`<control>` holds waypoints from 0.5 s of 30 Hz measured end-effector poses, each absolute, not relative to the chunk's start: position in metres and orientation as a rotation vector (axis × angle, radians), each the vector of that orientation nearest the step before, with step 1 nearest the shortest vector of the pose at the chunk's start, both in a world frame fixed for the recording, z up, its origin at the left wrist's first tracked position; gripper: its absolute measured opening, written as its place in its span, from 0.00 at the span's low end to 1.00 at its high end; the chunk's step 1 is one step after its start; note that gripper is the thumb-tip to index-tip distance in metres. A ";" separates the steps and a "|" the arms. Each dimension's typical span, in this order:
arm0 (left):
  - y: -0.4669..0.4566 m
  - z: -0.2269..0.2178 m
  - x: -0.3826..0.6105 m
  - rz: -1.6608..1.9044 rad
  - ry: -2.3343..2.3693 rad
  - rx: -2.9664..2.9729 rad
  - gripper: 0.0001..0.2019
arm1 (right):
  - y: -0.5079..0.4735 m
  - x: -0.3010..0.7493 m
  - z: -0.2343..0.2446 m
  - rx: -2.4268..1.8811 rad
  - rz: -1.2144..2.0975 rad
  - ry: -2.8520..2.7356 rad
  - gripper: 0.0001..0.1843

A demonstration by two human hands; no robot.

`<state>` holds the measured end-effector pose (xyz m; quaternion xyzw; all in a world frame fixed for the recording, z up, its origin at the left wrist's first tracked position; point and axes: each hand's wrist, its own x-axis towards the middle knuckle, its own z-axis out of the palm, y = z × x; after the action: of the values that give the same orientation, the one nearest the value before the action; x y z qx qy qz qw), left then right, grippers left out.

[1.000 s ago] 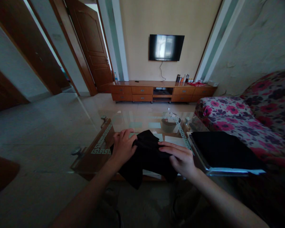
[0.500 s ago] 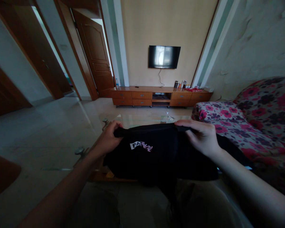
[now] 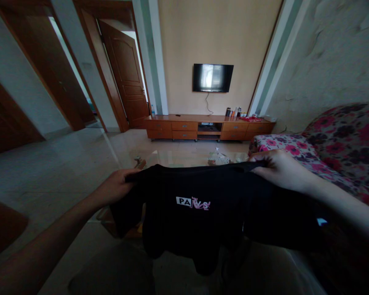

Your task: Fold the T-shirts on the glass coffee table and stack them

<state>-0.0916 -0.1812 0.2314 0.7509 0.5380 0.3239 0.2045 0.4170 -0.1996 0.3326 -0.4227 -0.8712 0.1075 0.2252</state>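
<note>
A left grip (image 3: 118, 185) at 9 o'clock and a right grip (image 3: 275, 167) at 2 o'clock each pinch the shoulder area of a black shirt (image 3: 199, 182), stretched between them above a glass surface (image 3: 178, 158). Its upper edge runs nearly level; the hem hangs uneven at 6 o'clock, and at 4 o'clock the cloth sinks into shadow, its border impossible to tell. Bare tiled floor (image 3: 76, 176) leaves open room at 10 o'clock, while a floral sofa (image 3: 295, 144) crowds the right arm at 2. A wooden cabinet (image 3: 184, 127) stands well apart at 12. Compared with half a second ago, the hands are farther apart, the shirt is spread wider and its chest lettering (image 3: 193, 203) lies flatter.
</note>
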 end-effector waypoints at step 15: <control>-0.212 0.278 -0.148 0.715 2.103 2.475 0.25 | -0.192 0.489 0.333 -1.439 0.270 -2.579 0.17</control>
<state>-0.1478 -0.2123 0.2780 0.7410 0.6298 0.2141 -0.0920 0.4887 -0.1919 0.3335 -0.4834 -0.8663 0.0907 0.0877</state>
